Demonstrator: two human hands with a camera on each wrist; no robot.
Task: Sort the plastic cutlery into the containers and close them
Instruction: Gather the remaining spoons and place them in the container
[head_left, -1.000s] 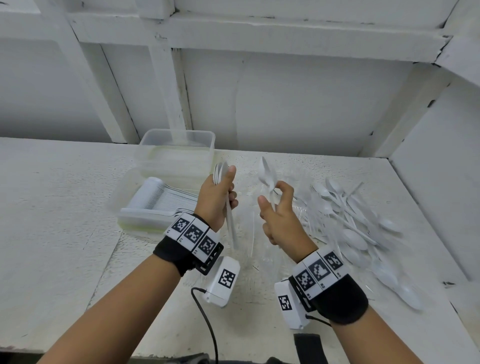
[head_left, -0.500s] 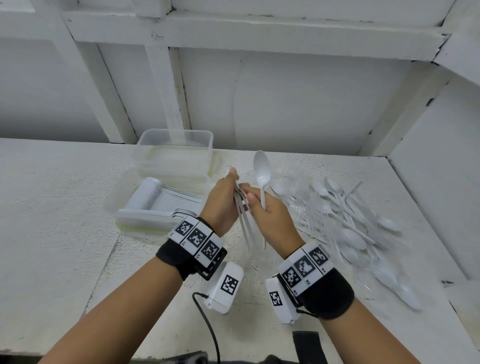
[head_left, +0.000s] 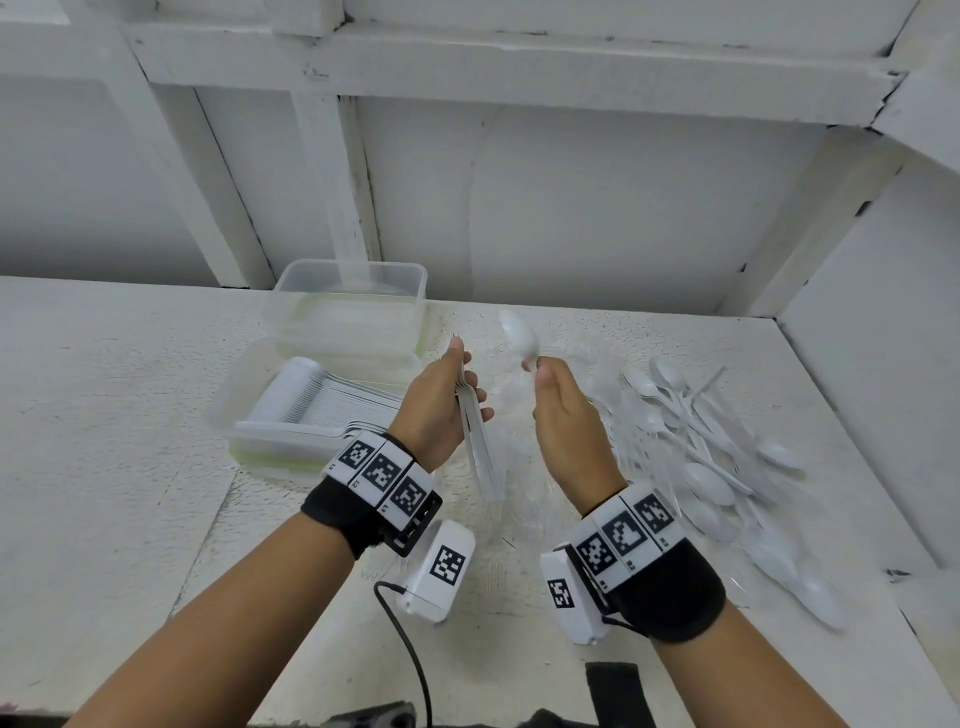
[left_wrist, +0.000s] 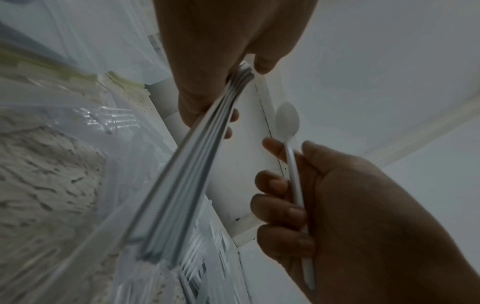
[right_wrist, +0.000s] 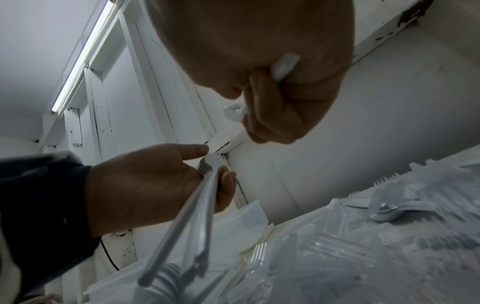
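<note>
My left hand (head_left: 467, 379) grips a tight bundle of white plastic cutlery (head_left: 480, 447), its handles pointing down toward me; the wrist views show the same bundle (left_wrist: 187, 181) (right_wrist: 197, 207), with fork-like tines at its top end. Just to its right, my right hand (head_left: 540, 379) holds a single white spoon (head_left: 519, 338) upright by the handle, bowl up. The hands are a short gap apart above the table. An open clear container (head_left: 244, 431) at the left holds a row of stacked white cutlery. Behind it stands a second clear container (head_left: 353, 301).
A loose pile of white spoons (head_left: 717, 457) spreads over the right part of the table (head_left: 104, 467). Clear plastic forks (head_left: 597, 374) lie under and beyond my hands. White walls close in behind and on the right. A black cable (head_left: 410, 649) hangs near the front edge.
Half a second ago my hands were touching at the bundle. Now they have drawn apart, the right hand moving right with the spoon still upright in it.
</note>
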